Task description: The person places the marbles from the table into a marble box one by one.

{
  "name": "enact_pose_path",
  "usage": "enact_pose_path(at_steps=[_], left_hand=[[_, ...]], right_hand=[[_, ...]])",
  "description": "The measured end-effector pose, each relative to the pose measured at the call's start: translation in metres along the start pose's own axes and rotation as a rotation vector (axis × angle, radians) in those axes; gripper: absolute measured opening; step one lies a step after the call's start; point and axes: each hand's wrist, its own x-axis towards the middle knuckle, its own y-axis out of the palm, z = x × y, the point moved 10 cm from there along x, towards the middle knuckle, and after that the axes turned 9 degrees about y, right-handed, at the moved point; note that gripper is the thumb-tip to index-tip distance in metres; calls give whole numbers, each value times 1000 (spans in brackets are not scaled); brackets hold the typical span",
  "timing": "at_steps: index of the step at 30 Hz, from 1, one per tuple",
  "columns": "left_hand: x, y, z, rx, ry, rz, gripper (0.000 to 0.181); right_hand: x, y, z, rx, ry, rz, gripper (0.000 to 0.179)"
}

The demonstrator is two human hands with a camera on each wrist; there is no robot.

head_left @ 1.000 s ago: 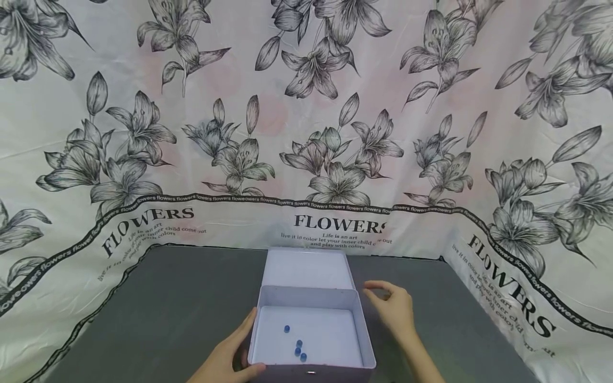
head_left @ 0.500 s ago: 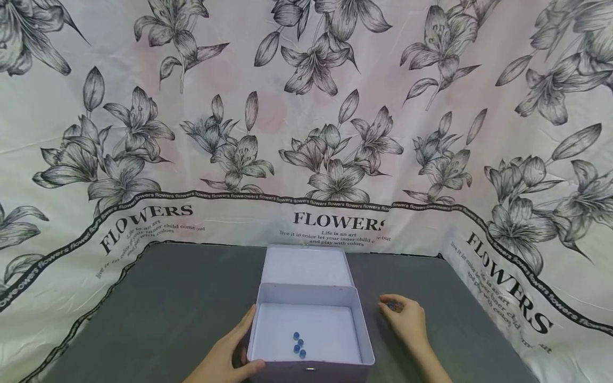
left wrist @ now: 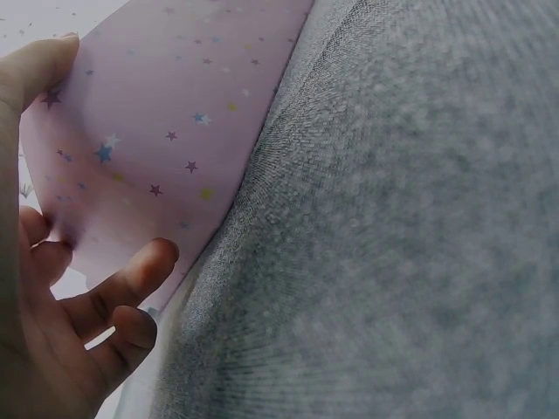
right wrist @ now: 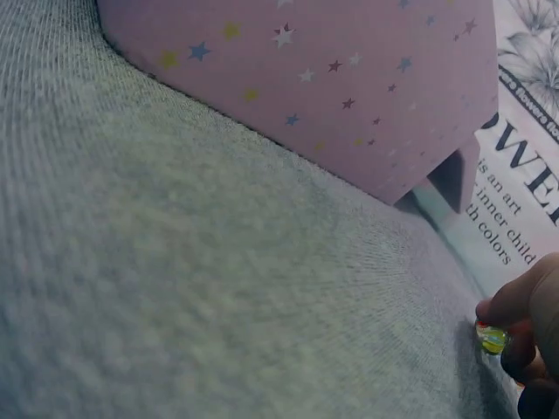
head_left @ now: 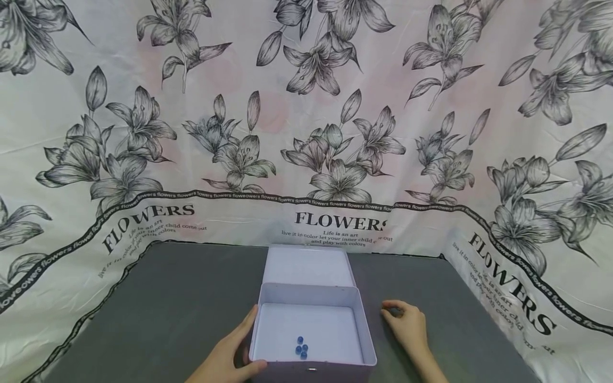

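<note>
At the near middle of a dark grey, textured cloth-covered tabletop (head_left: 196, 303): rectangular lilac box (head_left: 335, 373), open at the top, smooth and pale inside. At its back, flat pale lilac lid (head_left: 308, 267), swung away from the opening. On the front wall, small silvery clasp (head_left: 312, 369). On the outer walls, close up in the wrist views, scattered printed stars (left wrist: 104, 154) in blue, white, yellow and dark pink. Inside the box, toward the front wall, four small round blue marbles (head_left: 305, 348) in a tight cluster on the bottom; too small to tell which ones touch. At the left front corner, left hand (head_left: 227, 351) gripping the box, with thumb on the front rim and forefinger along the left wall; lower fingers loosely curved in the left wrist view. Right of the box and apart from it, right hand (head_left: 406, 323), pinching a small glassy marble with yellow and red colouring (right wrist: 493, 340) between thumb and fingers; contact with the tabletop unclear. Behind and on both sides, hanging white cloth (head_left: 268, 175) with grey lily prints, faint pink patches, black lettered band (head_left: 335, 203) and FLOWERS in dark capitals
</note>
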Motion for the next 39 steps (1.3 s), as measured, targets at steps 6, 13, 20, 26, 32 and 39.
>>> enact_pose_path(at_steps=[6, 13, 20, 26, 32, 39], left_hand=[[0, 0, 0, 15, 9, -6, 111], [0, 1, -1, 17, -4, -2, 111], [0, 1, -3, 8, 6, 1, 110], [0, 0, -3, 9, 6, 1, 108], [0, -1, 0, 21, -19, -9, 110], [0, -1, 0, 2, -1, -10, 110]], right_hand=[[-1, -1, -5, -7, 6, -11, 14], [-4, -3, -9, 3, 6, -28, 13], [-6, -4, -9, 1, -2, -37, 12], [-5, -5, -7, 3, -1, -51, 12], [-4, -6, -5, 15, -9, -68, 13], [-4, -9, -1, 53, -4, -93, 10]])
